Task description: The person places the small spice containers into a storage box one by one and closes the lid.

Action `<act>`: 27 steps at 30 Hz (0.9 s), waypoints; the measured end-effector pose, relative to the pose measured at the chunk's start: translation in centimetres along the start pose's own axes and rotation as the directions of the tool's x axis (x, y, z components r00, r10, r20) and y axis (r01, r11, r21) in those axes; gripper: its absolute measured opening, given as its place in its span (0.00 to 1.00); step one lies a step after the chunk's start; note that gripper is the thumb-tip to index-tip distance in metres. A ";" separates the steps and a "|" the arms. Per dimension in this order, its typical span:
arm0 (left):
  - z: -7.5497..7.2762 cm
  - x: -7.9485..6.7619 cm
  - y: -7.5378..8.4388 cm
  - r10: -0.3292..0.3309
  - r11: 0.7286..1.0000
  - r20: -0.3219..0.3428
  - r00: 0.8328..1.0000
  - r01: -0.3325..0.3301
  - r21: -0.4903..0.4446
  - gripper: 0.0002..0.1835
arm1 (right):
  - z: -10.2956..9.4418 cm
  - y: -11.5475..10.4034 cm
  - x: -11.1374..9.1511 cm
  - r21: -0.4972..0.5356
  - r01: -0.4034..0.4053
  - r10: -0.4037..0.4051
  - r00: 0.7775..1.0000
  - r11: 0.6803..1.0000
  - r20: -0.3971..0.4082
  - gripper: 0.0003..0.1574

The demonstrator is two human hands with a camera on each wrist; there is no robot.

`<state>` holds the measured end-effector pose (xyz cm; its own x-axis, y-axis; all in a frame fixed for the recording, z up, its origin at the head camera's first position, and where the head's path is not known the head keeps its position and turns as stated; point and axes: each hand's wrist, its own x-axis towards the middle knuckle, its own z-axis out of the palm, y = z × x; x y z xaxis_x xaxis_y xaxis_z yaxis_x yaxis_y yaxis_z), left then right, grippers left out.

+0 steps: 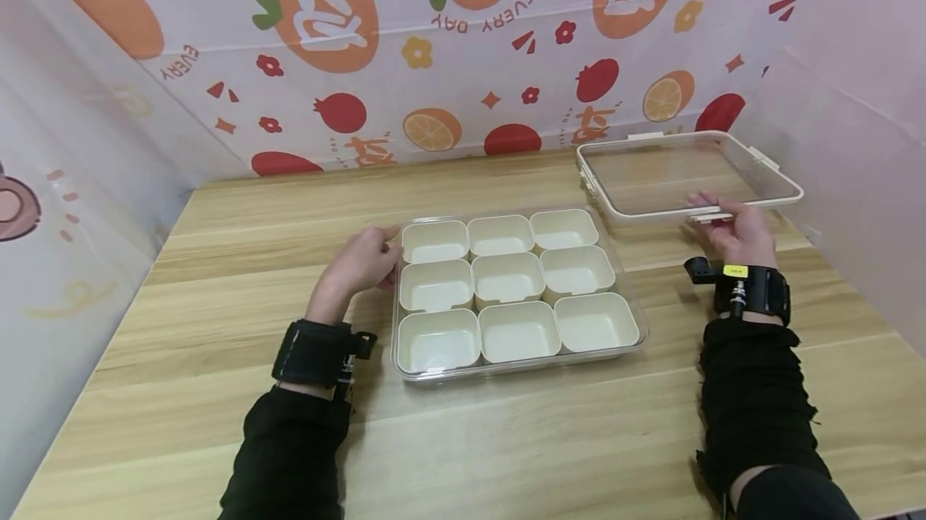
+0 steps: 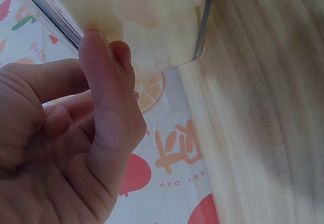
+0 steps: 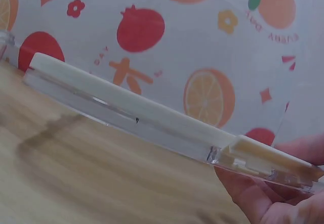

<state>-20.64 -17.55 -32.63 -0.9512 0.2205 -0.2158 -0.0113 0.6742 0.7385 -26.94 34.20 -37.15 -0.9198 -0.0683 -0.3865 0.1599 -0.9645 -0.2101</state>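
Note:
A shallow clear box (image 1: 521, 367) stands on the table and holds several cream-coloured cups (image 1: 509, 279) in rows. My left hand (image 1: 364, 261) is at its far left corner, with fingertips touching the clear side wall. In the left wrist view the fingers (image 2: 114, 92) are bent loosely and lie outside that wall. My right hand (image 1: 741, 231) grips the near edge of a clear lid (image 1: 669, 174) with a cream rim. In the right wrist view the lid (image 3: 131, 105) is seen edge-on, tilted above the table, with fingers on both its faces.
The wooden table (image 1: 217, 327) runs back to a white cloth (image 1: 448, 78) printed with fruit. Pale cloths (image 1: 79, 206) hang at both sides. The lid is at the back right of the table, near the right-hand cloth (image 1: 861, 142).

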 end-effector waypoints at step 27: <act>0.0 -0.6 2.6 0.231 0.972 -0.411 0.882 -0.186 0.147 0.22 | 8.6 3.2 -4.6 0.024 0.267 -0.267 0.951 0.963 0.156 0.27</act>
<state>-20.07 -15.92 -30.54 -0.9683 0.0606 0.2423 0.2110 0.7176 0.6637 -25.24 29.24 -28.36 -0.9732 0.1531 -0.1714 -0.1000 -0.9536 -0.2840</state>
